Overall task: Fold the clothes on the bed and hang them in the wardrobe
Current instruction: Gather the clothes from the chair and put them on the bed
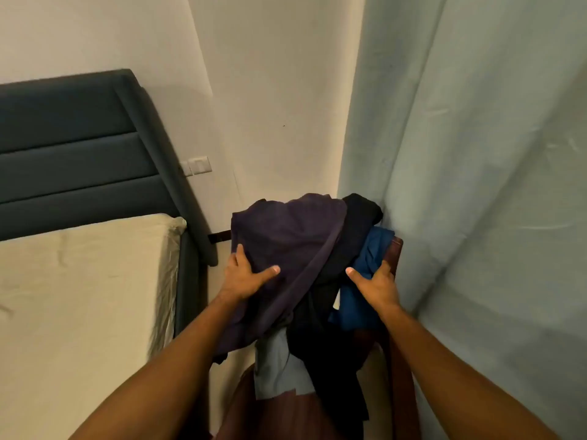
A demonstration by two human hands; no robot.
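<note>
Between the bed point(79, 281) at nine o'clock and the curtain point(476, 185) at three, a heap of clothes point(305, 249) rests on a chair point(395, 252). Left hand point(244, 277) and right hand point(374, 281) grip its sides. Soft, light and floppy, I judge; scoop from underneath.

No text, label, brand, number or sign could be read anywhere in the view; the clothes, wall, curtain and bed all showed plain, unmarked surfaces.
</note>
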